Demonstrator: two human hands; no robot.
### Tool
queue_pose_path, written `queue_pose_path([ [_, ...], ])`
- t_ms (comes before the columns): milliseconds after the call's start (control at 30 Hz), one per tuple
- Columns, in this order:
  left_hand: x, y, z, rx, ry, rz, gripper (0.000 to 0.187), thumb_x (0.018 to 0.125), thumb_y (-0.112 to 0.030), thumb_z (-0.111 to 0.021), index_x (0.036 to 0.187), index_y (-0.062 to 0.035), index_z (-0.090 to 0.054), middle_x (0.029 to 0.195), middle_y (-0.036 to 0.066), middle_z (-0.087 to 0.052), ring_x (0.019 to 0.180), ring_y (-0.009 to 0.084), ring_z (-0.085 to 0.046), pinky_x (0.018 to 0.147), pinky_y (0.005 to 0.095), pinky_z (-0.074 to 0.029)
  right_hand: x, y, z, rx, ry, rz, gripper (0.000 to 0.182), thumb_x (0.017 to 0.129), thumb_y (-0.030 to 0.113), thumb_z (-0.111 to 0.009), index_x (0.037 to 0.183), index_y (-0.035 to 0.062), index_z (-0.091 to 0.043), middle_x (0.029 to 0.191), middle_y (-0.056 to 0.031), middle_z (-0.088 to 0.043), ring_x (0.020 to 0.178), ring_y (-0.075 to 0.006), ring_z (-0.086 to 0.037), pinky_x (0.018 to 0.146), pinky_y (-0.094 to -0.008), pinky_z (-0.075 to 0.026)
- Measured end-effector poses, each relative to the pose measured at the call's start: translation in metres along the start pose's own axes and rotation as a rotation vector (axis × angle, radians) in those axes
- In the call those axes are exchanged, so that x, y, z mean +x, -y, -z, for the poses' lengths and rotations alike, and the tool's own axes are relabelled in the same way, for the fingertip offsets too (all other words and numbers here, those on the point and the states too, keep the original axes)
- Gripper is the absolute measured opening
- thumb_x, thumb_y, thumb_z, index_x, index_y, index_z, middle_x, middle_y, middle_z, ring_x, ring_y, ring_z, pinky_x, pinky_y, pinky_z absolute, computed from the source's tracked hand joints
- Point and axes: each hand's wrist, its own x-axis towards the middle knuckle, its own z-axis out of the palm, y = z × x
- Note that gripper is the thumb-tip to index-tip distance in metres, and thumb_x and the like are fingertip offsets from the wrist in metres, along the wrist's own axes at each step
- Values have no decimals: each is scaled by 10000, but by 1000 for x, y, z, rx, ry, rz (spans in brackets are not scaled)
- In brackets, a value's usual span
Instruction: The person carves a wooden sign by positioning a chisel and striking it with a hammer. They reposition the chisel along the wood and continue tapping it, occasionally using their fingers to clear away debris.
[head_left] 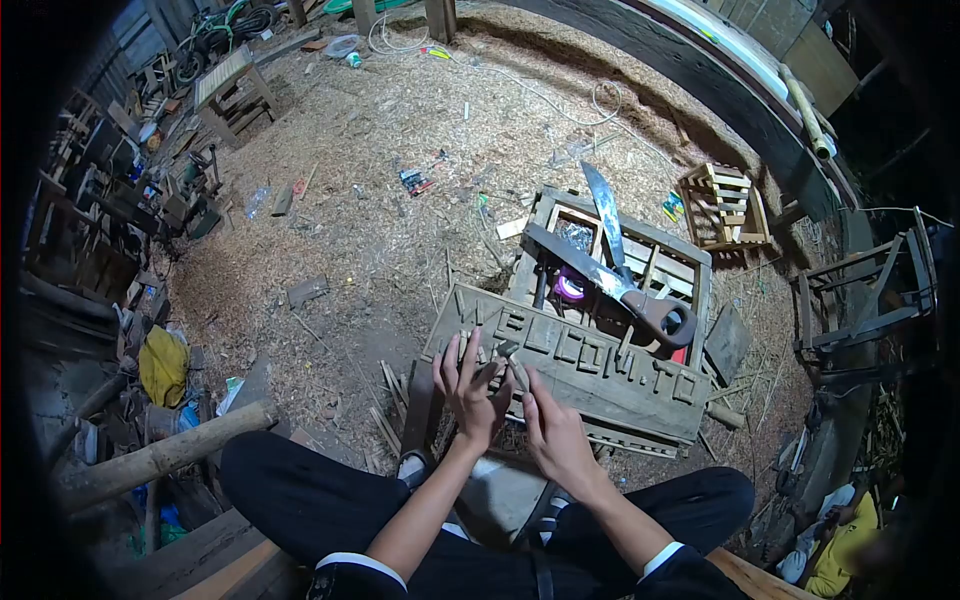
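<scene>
A long wooden board with raised block letters lies tilted in front of me on a slatted wooden frame. Over its lower left part, my left hand has its outer fingers lifted and apart. Its thumb and forefinger appear to pinch a small stick-like piece with a dark end. From the other side, my right hand grips the same piece between thumb and fingers. The exact kind of piece is too small to make out. Beyond the board, a handsaw and a curved blade rest crossed on the frame.
The slatted frame holds a purple round item. Wooden crates stand to the right, a small stool at far left. Wood shavings cover the ground. A pole juts in at left; a person in yellow is at lower right.
</scene>
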Motion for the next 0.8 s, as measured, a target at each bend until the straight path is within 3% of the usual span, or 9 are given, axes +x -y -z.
queue_pose_path([
  [67,-2,0,-2,11,-9,-8,179,875,-352,-795,1021,-250,-813,1547,87,-607,1455,384,-483,1217,599,-268,-3,-1,0,46,-66,42,495,1115,184,-494,1587,59,-415,913,-355,-696,858,-558,-683,751,-606,-526],
  [233,2,-1,2,27,27,-6,216,891,-366,-796,1073,-254,-765,1542,80,-613,1456,380,-485,1217,601,-269,2,-1,5,27,61,-71,483,1114,178,-490,1579,68,-425,914,-355,-694,864,-561,-680,758,-608,-523],
  [367,0,-1,-1,43,-4,-16,177,894,-378,-789,1009,-245,-806,1550,75,-605,1461,379,-477,1217,602,-270,-1,5,2,83,-56,-22,484,1111,173,-492,1581,78,-426,900,-359,-686,857,-552,-683,752,-604,-522],
  [400,0,0,-3,41,6,6,223,885,-372,-792,1073,-255,-768,1554,73,-602,1461,385,-476,1215,606,-272,-1,4,4,83,-59,-22,484,1111,173,-492,1581,78,-426,900,-359,-686,857,-552,-683,752,-604,-522],
  [500,-2,3,-1,48,42,-1,219,889,-364,-790,1081,-261,-769,1554,72,-602,1461,384,-477,1215,606,-276,4,1,7,-6,111,-113,488,1111,172,-490,1582,64,-423,907,-359,-685,850,-545,-688,749,-605,-525],
  [533,-1,2,-3,15,-12,-15,169,891,-365,-781,984,-226,-801,1560,75,-596,1459,384,-477,1218,597,-275,2,2,4,18,46,-56,488,1112,172,-489,1582,61,-423,903,-356,-685,847,-542,-688,752,-603,-526],
  [633,-2,1,-2,33,10,-3,176,888,-356,-778,1013,-232,-775,1562,78,-595,1460,383,-475,1216,603,-275,-3,3,2,64,-91,51,489,1112,171,-486,1583,55,-423,894,-350,-684,841,-535,-689,757,-600,-528],
  [700,1,0,-2,42,11,-7,184,886,-351,-777,1028,-236,-762,1562,79,-594,1460,383,-474,1215,605,-275,2,3,6,-35,121,-138,488,1114,182,-486,1580,51,-427,887,-348,-684,844,-535,-690,763,-599,-528],
  [800,1,0,-1,-23,-21,-9,138,897,-357,-773,961,-236,-780,1537,80,-617,1463,375,-476,1220,588,-279,0,4,3,68,-51,42,481,1120,194,-477,1576,50,-430,883,-349,-687,836,-541,-690,754,-601,-529],
])
